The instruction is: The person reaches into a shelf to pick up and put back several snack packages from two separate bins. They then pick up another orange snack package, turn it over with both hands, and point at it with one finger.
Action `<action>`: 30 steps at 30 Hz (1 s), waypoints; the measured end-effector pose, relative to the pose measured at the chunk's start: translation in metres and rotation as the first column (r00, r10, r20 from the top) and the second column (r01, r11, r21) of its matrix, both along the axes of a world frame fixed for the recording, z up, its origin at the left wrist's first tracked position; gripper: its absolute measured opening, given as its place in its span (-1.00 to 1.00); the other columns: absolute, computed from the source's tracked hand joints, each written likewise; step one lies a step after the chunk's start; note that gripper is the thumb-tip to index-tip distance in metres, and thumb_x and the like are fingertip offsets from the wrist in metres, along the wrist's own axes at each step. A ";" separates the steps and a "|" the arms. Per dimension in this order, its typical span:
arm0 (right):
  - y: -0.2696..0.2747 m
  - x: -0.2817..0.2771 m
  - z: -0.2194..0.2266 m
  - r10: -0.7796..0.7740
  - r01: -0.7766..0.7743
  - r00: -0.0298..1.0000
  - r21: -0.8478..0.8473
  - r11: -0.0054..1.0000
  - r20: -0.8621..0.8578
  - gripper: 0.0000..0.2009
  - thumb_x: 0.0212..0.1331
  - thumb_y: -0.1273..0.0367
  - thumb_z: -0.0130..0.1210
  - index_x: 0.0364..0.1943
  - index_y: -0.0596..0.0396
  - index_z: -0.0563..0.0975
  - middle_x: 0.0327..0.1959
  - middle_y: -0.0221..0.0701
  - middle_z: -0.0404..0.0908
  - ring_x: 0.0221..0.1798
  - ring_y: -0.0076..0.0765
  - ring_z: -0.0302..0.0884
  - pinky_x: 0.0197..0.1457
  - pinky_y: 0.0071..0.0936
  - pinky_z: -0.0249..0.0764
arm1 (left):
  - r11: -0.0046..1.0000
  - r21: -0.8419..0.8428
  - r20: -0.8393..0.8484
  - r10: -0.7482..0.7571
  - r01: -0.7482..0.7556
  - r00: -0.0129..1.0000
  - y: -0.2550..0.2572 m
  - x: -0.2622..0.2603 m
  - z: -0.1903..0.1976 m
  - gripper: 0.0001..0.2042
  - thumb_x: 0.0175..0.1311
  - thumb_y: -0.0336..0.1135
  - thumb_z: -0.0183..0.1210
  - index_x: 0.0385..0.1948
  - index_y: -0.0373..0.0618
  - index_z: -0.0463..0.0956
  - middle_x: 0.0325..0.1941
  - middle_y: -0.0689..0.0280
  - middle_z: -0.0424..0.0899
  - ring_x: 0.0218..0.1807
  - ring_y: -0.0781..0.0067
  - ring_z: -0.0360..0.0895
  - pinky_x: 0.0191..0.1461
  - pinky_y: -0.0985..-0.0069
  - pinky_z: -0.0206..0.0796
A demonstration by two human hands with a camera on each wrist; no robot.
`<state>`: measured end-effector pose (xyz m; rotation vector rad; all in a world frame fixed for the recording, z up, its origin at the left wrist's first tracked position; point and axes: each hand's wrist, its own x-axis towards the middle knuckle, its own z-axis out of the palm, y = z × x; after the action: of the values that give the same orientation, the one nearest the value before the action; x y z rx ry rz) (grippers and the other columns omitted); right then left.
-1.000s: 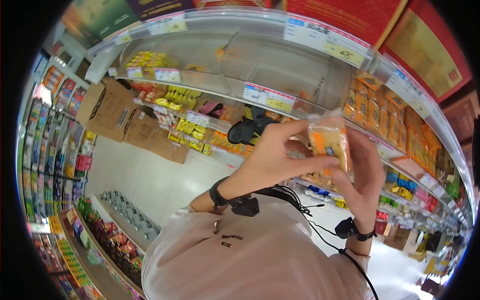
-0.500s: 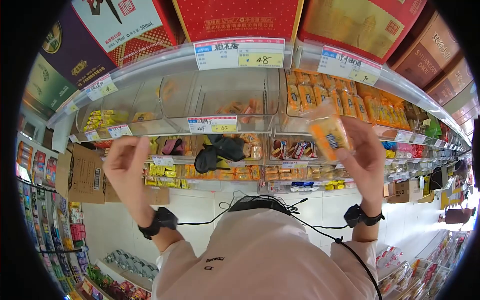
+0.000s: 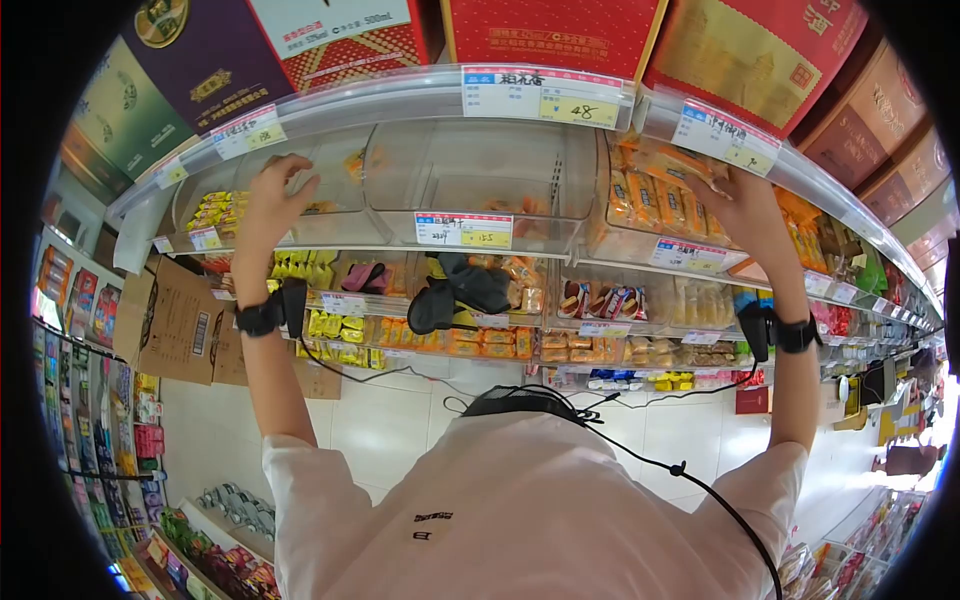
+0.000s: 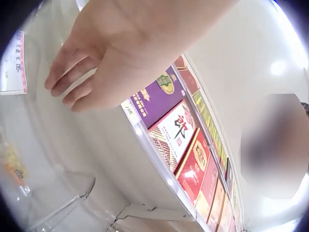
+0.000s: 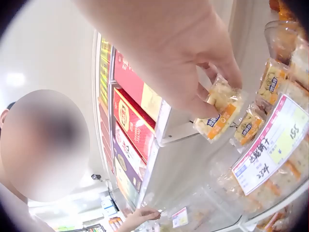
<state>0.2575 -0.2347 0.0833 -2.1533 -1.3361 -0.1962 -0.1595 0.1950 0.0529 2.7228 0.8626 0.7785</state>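
Observation:
In the right wrist view the right hand (image 5: 193,63) pinches a clear-wrapped snack packet (image 5: 221,113) with an orange band, just above similar packets (image 5: 249,126) in a clear shelf bin. The head view has this right hand (image 3: 740,210) over the bin of orange packets (image 3: 655,205), the held packet mostly hidden. The left hand (image 3: 277,203) is raised over a bin at the left, near yellow packets (image 3: 215,212). Nothing is in the left hand (image 4: 106,58) in the left wrist view; its fingers are loosely bent.
Boxed goods (image 3: 560,40) stand on the upper shelf behind price tags (image 3: 545,97). Lower shelves hold more packets and a black item (image 3: 455,290). A cardboard box (image 3: 180,325) lies at the left, and black cables (image 3: 680,468) cross the person's shirt.
The hands were together at a packet, then parted. The left hand moved left and up over a bin; the right hand carried the packet up to the orange packets' bin.

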 end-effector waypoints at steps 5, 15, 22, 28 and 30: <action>0.029 -0.008 0.016 -0.086 0.090 0.996 -0.302 0.949 0.025 -0.47 0.37 0.12 0.28 0.27 0.16 0.51 0.13 -0.09 0.66 0.17 -0.05 0.65 0.25 -0.19 0.54 | 0.974 -0.208 -0.234 0.033 -0.084 0.972 0.019 0.015 -0.014 -0.30 0.10 0.20 0.42 0.15 -0.18 0.60 0.21 -0.14 0.63 0.28 -0.05 0.57 0.33 0.21 0.39; 0.029 0.006 0.004 -0.087 0.121 0.987 -0.276 0.954 0.133 -0.46 0.33 0.05 0.29 0.17 0.21 0.55 0.08 0.00 0.65 0.10 0.17 0.61 0.21 -0.18 0.50 | 0.971 -0.213 -0.563 -0.032 -0.107 0.826 0.053 0.029 -0.020 -0.25 -0.06 0.17 0.51 0.15 -0.14 0.63 0.12 -0.02 0.70 0.15 0.05 0.66 0.24 0.29 0.45; 0.004 -0.028 0.004 0.093 -0.119 0.975 0.117 0.986 0.202 -0.69 0.33 0.34 0.28 0.03 0.28 0.60 0.03 0.00 0.67 0.13 0.16 0.59 0.24 -0.16 0.45 | 0.934 -0.316 -0.377 0.040 -0.169 0.926 0.049 0.021 -0.010 -0.43 0.00 -0.04 0.43 0.02 -0.23 0.68 0.02 0.05 0.72 0.04 0.24 0.69 0.12 0.41 0.49; -0.019 -0.086 0.008 0.175 -0.211 0.957 0.142 0.967 0.229 -0.73 0.26 0.52 0.23 0.04 0.18 0.60 0.13 -0.11 0.60 0.21 0.09 0.56 0.29 -0.18 0.44 | 0.880 -0.462 0.392 0.093 0.108 0.915 -0.025 0.000 0.011 -0.60 0.29 -0.21 0.33 0.08 -0.26 0.66 0.01 0.15 0.75 0.02 0.42 0.70 0.09 0.51 0.50; -0.019 -0.105 0.008 0.282 -0.301 0.948 0.129 0.945 0.145 -0.70 0.22 0.57 0.24 0.05 0.17 0.59 0.14 -0.13 0.58 0.20 0.07 0.56 0.29 -0.20 0.45 | 0.841 -0.469 0.566 0.053 0.269 0.823 -0.079 0.000 0.021 -0.64 0.36 -0.26 0.31 0.09 -0.28 0.66 -0.04 0.19 0.78 0.00 0.47 0.70 0.13 0.47 0.49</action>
<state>0.1526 -0.2539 0.0912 -1.8175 -1.6394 -0.3061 -0.1595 0.1157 0.0737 1.8747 0.6396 1.0484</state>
